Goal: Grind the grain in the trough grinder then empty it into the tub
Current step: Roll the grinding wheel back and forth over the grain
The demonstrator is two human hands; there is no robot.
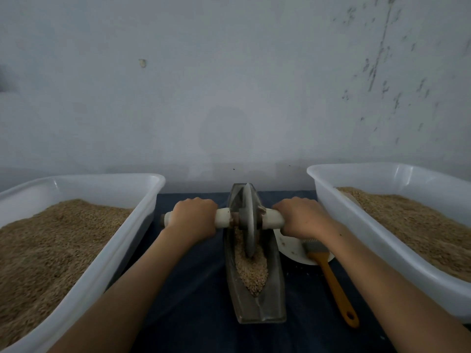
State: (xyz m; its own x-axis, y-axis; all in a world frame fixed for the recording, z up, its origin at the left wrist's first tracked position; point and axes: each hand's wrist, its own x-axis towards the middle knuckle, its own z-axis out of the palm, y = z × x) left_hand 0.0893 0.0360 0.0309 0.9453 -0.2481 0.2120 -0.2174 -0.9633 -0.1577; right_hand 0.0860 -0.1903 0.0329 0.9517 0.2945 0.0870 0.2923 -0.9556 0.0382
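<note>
Hands, left (194, 217) and right (300, 218), each clamp the axle (274, 217), one either side, keeping the wheel (250, 222) upright in the trough (274, 289) over grain (251, 272).

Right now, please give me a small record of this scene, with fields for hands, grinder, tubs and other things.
left hand: grips white axle handle
right hand: grips same handle, other side
grey metal disc wheel: upright in dark boat-shaped metal trough
grain: lies in trough
two white plastic tubs: both hold grain
orange-handled brush: lies on white plate
</note>
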